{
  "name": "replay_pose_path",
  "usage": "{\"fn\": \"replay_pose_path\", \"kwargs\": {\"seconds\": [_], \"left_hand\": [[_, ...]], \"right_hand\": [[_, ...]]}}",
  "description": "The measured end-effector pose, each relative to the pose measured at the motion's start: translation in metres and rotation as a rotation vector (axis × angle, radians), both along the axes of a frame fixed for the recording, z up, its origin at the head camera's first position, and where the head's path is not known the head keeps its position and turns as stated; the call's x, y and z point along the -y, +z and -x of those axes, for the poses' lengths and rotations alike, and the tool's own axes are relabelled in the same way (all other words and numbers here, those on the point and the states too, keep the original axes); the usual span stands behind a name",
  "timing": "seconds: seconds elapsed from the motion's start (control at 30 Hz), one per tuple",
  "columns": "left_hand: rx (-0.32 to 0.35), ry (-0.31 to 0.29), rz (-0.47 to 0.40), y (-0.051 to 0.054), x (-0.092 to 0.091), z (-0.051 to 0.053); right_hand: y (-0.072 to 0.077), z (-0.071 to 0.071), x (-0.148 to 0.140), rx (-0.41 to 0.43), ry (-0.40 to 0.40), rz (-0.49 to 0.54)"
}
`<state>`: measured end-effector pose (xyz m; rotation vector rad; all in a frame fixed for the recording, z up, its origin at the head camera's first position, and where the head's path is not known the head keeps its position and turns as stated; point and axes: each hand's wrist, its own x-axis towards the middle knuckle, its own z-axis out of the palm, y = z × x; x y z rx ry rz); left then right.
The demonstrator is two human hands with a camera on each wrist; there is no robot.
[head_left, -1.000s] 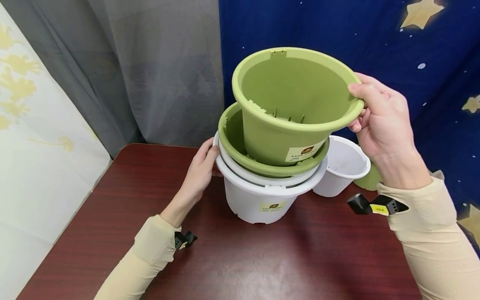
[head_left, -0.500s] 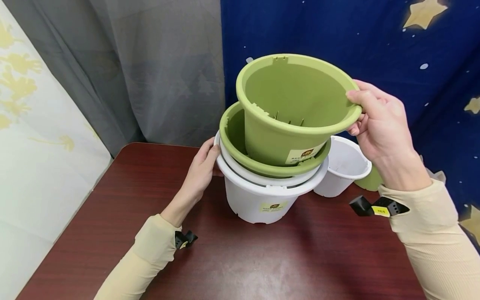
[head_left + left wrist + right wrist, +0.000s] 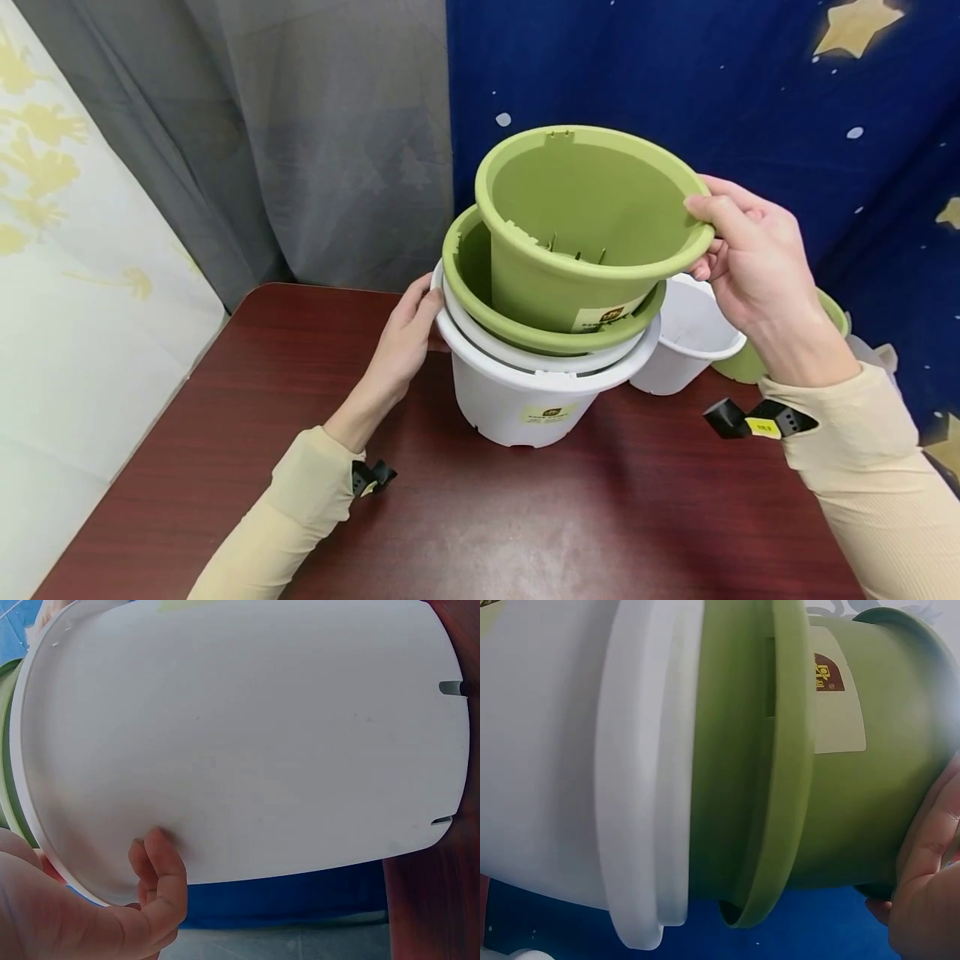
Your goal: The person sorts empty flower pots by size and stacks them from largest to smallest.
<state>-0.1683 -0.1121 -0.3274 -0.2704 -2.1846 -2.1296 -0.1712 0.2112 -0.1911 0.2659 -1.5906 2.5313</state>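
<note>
A stack of nested pots stands on the table: a white outer pot (image 3: 517,408), another white rim inside it, then a green pot (image 3: 525,333). Tilted partly inside that one is an upper green pot (image 3: 562,283), its rim raised at the right. The right hand (image 3: 757,258) grips this rim, thumb on top and fingers beneath. At the outer white pot's left rim, the left hand (image 3: 401,333) holds on with its thumb over the edge; in the left wrist view its bent fingers (image 3: 169,877) touch the white wall (image 3: 285,750). The right wrist view shows the upper green pot (image 3: 855,802) beside the right hand (image 3: 930,877).
Behind the stack at the right, a smaller white pot (image 3: 667,367) stands near another green pot (image 3: 738,365), partly hidden by the right arm. The dark red table (image 3: 487,517) reaches back to grey (image 3: 345,142) and blue curtains (image 3: 637,67).
The right hand and the upper green pot have moved down, so the pot sits lower in the stack. The left hand keeps its hold. More of the green pot behind the right arm shows.
</note>
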Motion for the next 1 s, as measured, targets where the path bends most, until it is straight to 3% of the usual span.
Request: {"fn": "replay_pose_path", "kwargs": {"seconds": [0.53,1.0], "left_hand": [[-0.002,-0.003,0.001,-0.001,-0.001,0.0],[0.013,-0.014,-0.014,-0.002,0.0,0.001]], "right_hand": [[-0.008,-0.001,-0.002,0.016,0.017,-0.085],[-0.012,-0.001,-0.009,0.068,0.042,-0.275]]}}
